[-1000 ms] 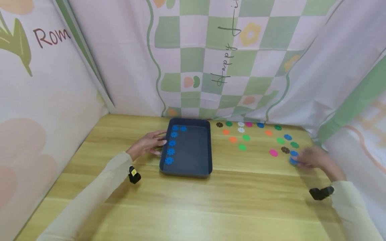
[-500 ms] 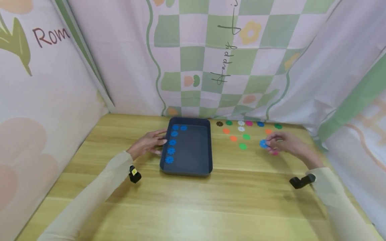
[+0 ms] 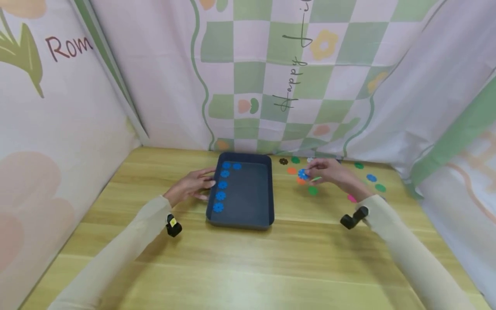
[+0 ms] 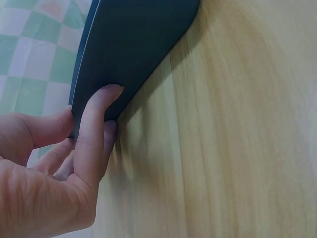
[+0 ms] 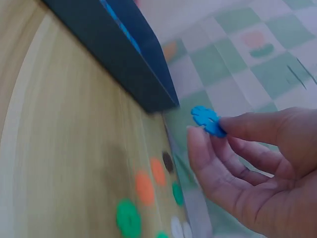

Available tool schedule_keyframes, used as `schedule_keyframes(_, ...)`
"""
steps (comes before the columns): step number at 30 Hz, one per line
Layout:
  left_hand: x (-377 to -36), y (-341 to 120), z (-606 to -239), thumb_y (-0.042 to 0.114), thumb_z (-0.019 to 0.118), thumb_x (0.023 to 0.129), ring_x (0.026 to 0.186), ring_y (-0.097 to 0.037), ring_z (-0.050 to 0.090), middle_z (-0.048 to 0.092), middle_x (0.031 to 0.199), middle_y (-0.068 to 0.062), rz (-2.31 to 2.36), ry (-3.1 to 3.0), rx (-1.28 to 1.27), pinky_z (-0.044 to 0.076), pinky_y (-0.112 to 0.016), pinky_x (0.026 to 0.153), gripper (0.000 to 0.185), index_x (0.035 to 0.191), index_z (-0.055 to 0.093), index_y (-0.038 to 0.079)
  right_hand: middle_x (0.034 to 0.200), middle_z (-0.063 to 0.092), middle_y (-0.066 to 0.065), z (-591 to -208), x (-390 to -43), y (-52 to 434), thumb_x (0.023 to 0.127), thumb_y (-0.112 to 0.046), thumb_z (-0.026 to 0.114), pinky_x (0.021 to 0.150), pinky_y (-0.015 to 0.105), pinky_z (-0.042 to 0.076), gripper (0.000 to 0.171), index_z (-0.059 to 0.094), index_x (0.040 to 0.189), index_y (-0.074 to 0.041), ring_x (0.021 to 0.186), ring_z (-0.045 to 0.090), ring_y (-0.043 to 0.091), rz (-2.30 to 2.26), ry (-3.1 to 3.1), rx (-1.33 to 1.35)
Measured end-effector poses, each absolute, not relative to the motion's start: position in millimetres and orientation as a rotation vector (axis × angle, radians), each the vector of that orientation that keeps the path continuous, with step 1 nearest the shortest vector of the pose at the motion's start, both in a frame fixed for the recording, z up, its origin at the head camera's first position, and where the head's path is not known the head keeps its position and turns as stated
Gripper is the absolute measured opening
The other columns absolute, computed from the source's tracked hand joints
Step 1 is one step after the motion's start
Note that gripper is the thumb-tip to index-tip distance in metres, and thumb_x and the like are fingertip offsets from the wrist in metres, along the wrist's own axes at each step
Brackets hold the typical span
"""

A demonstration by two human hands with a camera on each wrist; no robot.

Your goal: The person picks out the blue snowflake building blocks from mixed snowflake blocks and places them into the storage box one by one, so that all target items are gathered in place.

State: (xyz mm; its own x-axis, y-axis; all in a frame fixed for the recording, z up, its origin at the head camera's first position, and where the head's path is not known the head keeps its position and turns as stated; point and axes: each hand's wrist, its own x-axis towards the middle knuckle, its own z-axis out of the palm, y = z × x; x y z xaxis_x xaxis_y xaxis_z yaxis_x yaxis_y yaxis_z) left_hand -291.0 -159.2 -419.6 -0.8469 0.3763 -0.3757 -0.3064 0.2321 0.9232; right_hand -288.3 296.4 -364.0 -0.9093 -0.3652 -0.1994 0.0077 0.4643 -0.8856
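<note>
My right hand (image 3: 329,171) pinches a blue notched plastic snowflake disc (image 5: 207,120) between thumb and fingertips. It is held up off the table, right of the dark tray (image 3: 248,217). Several matching blue discs (image 3: 221,195) lie in a column along the tray's left side, with one more (image 3: 237,166) beside the column's far end. My left hand (image 3: 189,186) rests at the tray's left side. In the left wrist view its fingertips touch the tray's outer wall (image 4: 133,44) and rim, without curling round it.
Loose discs lie on the table (image 3: 248,267) to the right of the tray, among them green (image 3: 312,190), orange (image 3: 291,171), brown (image 3: 283,161) and pink (image 3: 351,198). My right hand and forearm hide some. A printed curtain (image 3: 248,77) hangs behind the table's back edge.
My right hand has lifted a blue disc from the right-hand end of the scattered discs and carried it left towards the tray. The left hand and tray have stayed put.
</note>
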Motion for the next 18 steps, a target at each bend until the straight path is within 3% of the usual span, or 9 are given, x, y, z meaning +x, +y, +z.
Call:
schedule_keyframes(9, -289.0, -155.9, -417.4, 0.008, 0.055, 0.109, 0.145, -0.043, 0.047, 0.023, 0.171, -0.023, 1.68, 1.954, 0.061, 0.067, -0.037, 0.081, 0.067, 0.168, 0.025, 0.018, 0.106, 0.072, 0.025, -366.3, -312.7, 229.5, 0.105, -0.004, 0.061, 0.083, 0.044, 0.067, 0.022, 0.062, 0.118, 0.013, 0.09, 0.075, 0.027, -1.331, 2.449, -0.393)
schedule_keyframes(18, -288.0, -153.8, -417.6, 0.006, 0.056, 0.108, 0.147, -0.041, 0.045, 0.023, 0.172, -0.02, 1.696, 1.965, 0.033, 0.067, -0.031, 0.073, 0.068, 0.168, 0.025, 0.019, 0.102, 0.071, 0.023, -371.0, -333.0, 184.4, 0.104, -0.003, 0.062, 0.091, 0.055, 0.064, 0.018, 0.064, 0.114, 0.012, 0.095, 0.074, 0.04, -1.313, 2.453, -0.438)
